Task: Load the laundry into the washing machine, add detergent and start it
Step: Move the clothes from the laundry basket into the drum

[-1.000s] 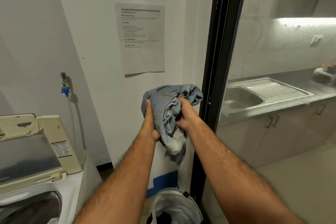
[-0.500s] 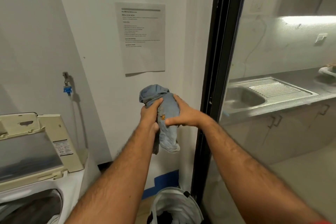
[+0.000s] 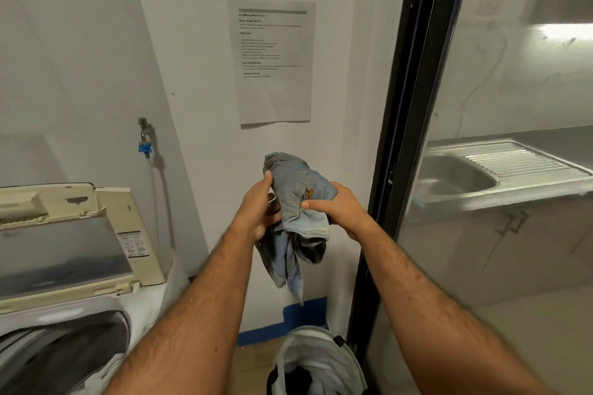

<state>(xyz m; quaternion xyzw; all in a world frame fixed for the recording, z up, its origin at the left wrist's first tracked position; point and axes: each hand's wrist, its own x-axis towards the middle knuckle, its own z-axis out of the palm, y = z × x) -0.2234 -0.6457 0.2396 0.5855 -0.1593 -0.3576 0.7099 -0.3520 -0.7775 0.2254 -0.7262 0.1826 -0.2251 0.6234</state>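
While the garment (image 3: 296, 202) is held bunched at chest height in front of the wall, the washer (image 3: 64, 314) lies well to the left and lower, at the bottom-left corner of the view, with its lid (image 3: 61, 253) raised and its drum mouth (image 3: 64, 353) open and dark. The garment is gripped by both hands: the left hand (image 3: 256, 205) is curled round its left side, fingertips over the top fold, and the right hand (image 3: 343, 208) is clamped on its right side with the thumb pressed across the front. The cloth's long axis runs roughly up and down, the bundle at the top and a loose tail hanging below the hands, well above the hamper (image 3: 317, 362) on the floor. The left hand is judged the nearer to the drum, so a leftward and downward carry is called for, the tail going in first or being gathered so that it is not caught on the rim. Dark cloth is seen inside the hamper, so loading is judged unfinished, and no detergent is in view
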